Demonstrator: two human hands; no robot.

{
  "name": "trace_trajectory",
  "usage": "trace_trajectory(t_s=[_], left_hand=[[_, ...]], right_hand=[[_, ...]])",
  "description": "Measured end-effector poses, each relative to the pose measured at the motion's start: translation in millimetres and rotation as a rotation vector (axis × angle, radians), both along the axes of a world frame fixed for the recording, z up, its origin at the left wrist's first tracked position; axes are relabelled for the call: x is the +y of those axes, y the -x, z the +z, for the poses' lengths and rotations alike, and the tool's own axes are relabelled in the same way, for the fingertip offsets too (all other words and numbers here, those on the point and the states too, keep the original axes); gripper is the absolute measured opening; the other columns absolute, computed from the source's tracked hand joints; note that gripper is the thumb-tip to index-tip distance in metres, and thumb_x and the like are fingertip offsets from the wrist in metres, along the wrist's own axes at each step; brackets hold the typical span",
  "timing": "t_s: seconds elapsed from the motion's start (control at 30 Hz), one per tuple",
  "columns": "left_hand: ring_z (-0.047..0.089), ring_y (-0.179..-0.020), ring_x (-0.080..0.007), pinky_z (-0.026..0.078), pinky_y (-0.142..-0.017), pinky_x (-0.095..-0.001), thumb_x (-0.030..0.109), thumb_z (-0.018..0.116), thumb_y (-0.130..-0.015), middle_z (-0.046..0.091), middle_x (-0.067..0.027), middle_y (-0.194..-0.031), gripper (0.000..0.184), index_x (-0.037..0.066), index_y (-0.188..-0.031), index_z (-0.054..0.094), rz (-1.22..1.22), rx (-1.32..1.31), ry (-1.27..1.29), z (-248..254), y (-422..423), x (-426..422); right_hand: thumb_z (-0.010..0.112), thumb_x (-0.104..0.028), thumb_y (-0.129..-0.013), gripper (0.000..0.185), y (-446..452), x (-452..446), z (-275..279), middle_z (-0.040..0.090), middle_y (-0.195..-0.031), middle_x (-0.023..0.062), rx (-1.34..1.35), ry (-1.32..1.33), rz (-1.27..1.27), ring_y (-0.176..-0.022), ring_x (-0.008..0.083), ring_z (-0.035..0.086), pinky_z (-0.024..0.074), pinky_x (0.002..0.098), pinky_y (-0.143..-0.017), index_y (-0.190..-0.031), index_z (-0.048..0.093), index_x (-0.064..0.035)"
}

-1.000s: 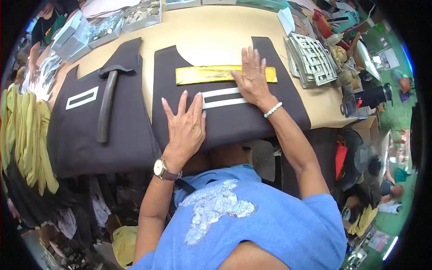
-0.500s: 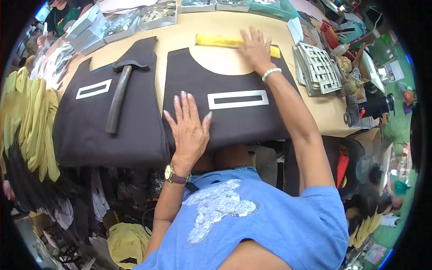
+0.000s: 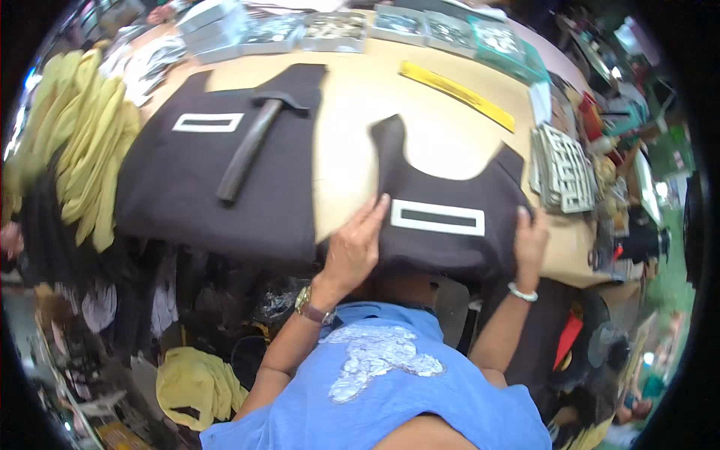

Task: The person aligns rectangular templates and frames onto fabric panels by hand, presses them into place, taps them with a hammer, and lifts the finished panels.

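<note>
A dark cloth piece (image 3: 442,191) with a white rectangular frame (image 3: 438,218) on it lies at the table's near edge, its top left strap raised. My left hand (image 3: 354,251) grips its left side, and my right hand (image 3: 531,244), somewhat blurred, grips its right side. To the left, a second dark cloth piece (image 3: 180,180) bears another white frame (image 3: 208,122) and a hammer (image 3: 251,148). The yellow strip (image 3: 457,95) rests on the table beyond the cloth between my hands.
Trays of small parts (image 3: 334,31) line the table's (image 3: 352,97) far edge. A stack of patterned panels (image 3: 562,169) stands at the right. Yellow cloths (image 3: 94,142) hang at the left, and another yellow cloth (image 3: 196,384) lies below.
The yellow strip has left the cloth for the table behind, and my right hand has let it go. Both hands now hold the cloth's sides, which is pulled nearer. The view has turned.
</note>
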State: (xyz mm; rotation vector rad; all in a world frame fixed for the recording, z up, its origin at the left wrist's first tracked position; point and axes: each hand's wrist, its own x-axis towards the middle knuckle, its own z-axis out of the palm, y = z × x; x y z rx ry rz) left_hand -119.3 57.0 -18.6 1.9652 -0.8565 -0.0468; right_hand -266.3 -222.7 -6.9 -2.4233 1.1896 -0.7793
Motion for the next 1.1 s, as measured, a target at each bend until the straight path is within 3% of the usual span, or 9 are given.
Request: trace_trajectory(t_s=[0.1,0.23,0.43,0.53,0.63,0.77,0.87,0.97,1.1], left_hand=[[0.055,-0.115,-0.0302,0.042,-0.097,-0.0324,-0.006,0.054,-0.083,0.058,-0.02,-0.121,0.042,0.002,-0.124,0.055,0.039,-0.012,0.264,75.5,5.6,36.1],[0.05,-0.12,-0.0224,0.034,-0.104,-0.0343,-0.005,0.057,-0.083,0.056,-0.0155,-0.126,0.04,-0.002,-0.123,0.055,0.556,-0.336,0.441,168.7,2.3,100.7],[0.044,-0.126,-0.0308,0.038,-0.105,-0.0386,0.028,0.054,-0.092,0.046,-0.0216,-0.134,0.051,-0.004,-0.131,0.044,0.874,-1.004,0.286,281.3,-8.1,183.6],[0.049,-0.12,-0.0288,0.04,-0.101,-0.0376,0.026,0.053,-0.093,0.051,-0.0185,-0.128,0.045,0.003,-0.131,0.047,0.868,-1.246,-0.072,330.6,-40.1,246.3],[0.054,-0.112,-0.0251,0.042,-0.096,-0.0366,0.026,0.052,-0.093,0.058,-0.0136,-0.121,0.041,0.012,-0.132,0.049,0.766,-1.392,-0.314,361.0,-141.4,359.2],[0.051,-0.118,-0.0273,0.036,-0.102,-0.0339,0.022,0.05,-0.093,0.056,-0.0148,-0.126,0.04,0.006,-0.129,0.051,0.904,-1.057,-0.855,337.9,-264.1,421.8],[0.048,-0.122,-0.0276,0.034,-0.105,-0.0345,0.012,0.048,-0.089,0.051,-0.0169,-0.131,0.04,0.007,-0.129,0.051,0.802,-0.735,-0.684,278.2,-254.2,326.9],[0.056,-0.109,-0.0348,0.045,-0.094,-0.0413,0.005,0.045,-0.085,0.055,-0.0224,-0.121,0.04,0.003,-0.125,0.053,0.635,-0.945,-0.618,202.9,-285.6,308.4],[0.048,-0.121,-0.0314,0.038,-0.103,-0.0382,0.0,0.049,-0.085,0.048,-0.0189,-0.132,0.048,0.008,-0.132,0.047,0.581,-0.638,-0.716,135.0,-295.9,272.6]], right_hand=[[0.059,-0.01,-0.09,0.015,-10.0,0.2,62.9,0.055,-0.094,0.0028,-0.579,-0.536,0.385,-0.087,0.01,0.051,0.041,0.0237,-0.081,-0.102,0.053,-0.0018],[0.056,-0.001,-0.088,0.045,-48.2,32.2,164.0,0.049,-0.126,0.0136,-0.709,-0.291,0.687,-0.118,0.02,0.047,0.0378,0.0305,-0.099,-0.129,0.041,0.0013],[0.058,-0.041,-0.086,0.055,-93.4,70.0,270.1,0.052,-0.123,0.0213,-0.274,1.249,0.95,-0.107,0.0306,0.058,0.0481,0.0337,-0.087,-0.117,0.057,0.0035],[0.066,-0.03,-0.083,0.071,-161.9,141.1,260.8,0.064,-0.101,0.019,-0.852,0.819,1.345,-0.082,0.0223,0.066,0.0523,0.0198,-0.066,-0.139,0.024,-0.0151],[0.065,-0.019,-0.083,0.072,-182.6,211.7,258.4,0.064,-0.097,0.0185,-1.012,-0.058,1.426,-0.081,0.0206,0.064,0.0526,0.022,-0.067,-0.138,0.022,-0.0039],[0.063,-0.003,-0.082,0.073,-213.4,247.8,246.3,0.064,-0.092,0.0178,-0.952,-0.742,1.269,-0.08,0.0184,0.062,0.053,0.025,-0.068,-0.137,0.018,0.011],[0.065,-0.029,-0.083,0.053,-265.8,228.0,191.3,0.064,-0.107,0.0174,-0.651,-0.247,1.145,-0.093,0.0215,0.063,0.0496,0.0248,-0.078,-0.116,0.052,0.0111],[0.064,-0.018,-0.078,0.033,-282.9,222.5,135.1,0.04,-0.133,0.0237,-0.657,-0.152,0.989,-0.113,0.0348,0.05,0.0391,0.0345,-0.096,-0.096,0.064,0.0103],[0.064,-0.002,-0.078,0.083,-280.8,221.3,79.5,0.065,-0.073,0.0082,-0.552,-0.505,0.921,-0.066,0.0129,0.058,0.0457,0.0244,-0.068,-0.142,0.012,0.0051]])
